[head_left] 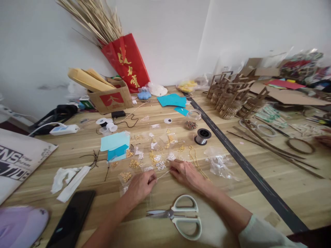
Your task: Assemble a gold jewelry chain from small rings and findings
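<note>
A thin silver chain stretches between my two hands, just above the wooden table. My left hand pinches one end, and my right hand pinches the other. Beyond my fingers lie small bags and piles of silver beads and gold beads. A gold chain rests to the right of the beads. Scissors with pale handles lie partly open in front of my hands. A spool of clear thread stands farther back on the right.
A black phone and white tissue lie at left. Blue sheets, a cardboard box and a red bag are farther back. Small bamboo baskets stand at right. Another person's hand shows at the right edge.
</note>
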